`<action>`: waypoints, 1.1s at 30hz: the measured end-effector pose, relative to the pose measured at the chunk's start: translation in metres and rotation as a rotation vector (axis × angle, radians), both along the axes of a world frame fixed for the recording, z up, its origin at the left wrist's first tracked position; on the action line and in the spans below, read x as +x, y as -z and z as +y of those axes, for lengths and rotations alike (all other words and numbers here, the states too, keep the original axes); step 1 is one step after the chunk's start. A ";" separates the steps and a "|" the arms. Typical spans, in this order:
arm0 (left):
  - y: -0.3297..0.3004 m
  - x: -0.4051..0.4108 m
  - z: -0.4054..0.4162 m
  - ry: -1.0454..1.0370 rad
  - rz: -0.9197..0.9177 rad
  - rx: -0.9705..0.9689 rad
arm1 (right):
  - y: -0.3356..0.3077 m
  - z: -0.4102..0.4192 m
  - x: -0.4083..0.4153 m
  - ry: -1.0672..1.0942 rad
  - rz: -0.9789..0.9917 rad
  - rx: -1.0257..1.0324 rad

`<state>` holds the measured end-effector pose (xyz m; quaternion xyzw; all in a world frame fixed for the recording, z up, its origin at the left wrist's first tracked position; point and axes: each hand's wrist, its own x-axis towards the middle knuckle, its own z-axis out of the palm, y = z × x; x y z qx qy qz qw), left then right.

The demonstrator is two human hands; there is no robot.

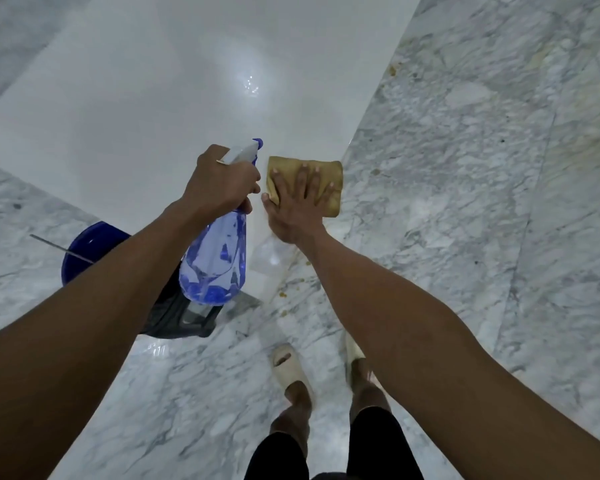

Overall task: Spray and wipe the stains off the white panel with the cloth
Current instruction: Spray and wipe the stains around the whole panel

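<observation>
Counting first: one spray bottle (pixel 217 258), one cloth (pixel 329 181), one white panel (pixel 160 98), one blue bucket (pixel 87 251), two hands, two slippered feet down at the bottom of the view.

Panel is glossy and smooth, a big pale slab with a bright glare spot, framed by grey-veined marble (pixel 465 168) on both sides. Some brownish specks (pixel 284 294) sit on the marble just below the panel's lower edge, and another blotch (pixel 392 69) sits higher up on the right marble.

Cloth is tan, folded into a rough rectangle, soft-looking, lying right at the panel's right edge and overlapping onto the marble.

Bottle is clear blue-tinted plastic, rounded body, whitish trigger head with a blue nozzle tip.

Left hand (pixel 222 183) is wrapped closed around the bottle's neck, nozzle aimed away at the panel, arm stretched out. Right hand (pixel 300 202) is laid flat with fingers spread, palm pressing the cloth against the surface, not gripping it. Bucket, with a thin metal handle, sits under the left forearm.
</observation>
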<state>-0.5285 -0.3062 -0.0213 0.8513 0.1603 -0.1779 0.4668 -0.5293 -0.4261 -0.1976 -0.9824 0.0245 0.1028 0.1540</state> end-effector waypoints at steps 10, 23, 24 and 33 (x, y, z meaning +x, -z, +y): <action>-0.004 -0.063 0.028 -0.012 -0.005 -0.013 | -0.004 0.033 -0.067 -0.042 0.027 0.019; -0.013 -0.130 0.042 -0.040 -0.005 -0.047 | -0.027 0.057 -0.150 -0.175 0.232 0.095; -0.015 -0.134 0.042 -0.039 0.000 -0.051 | -0.029 0.057 -0.155 -0.188 0.249 0.101; -0.038 -0.157 0.047 -0.072 0.025 -0.111 | -0.061 0.050 -0.185 -0.339 0.596 0.143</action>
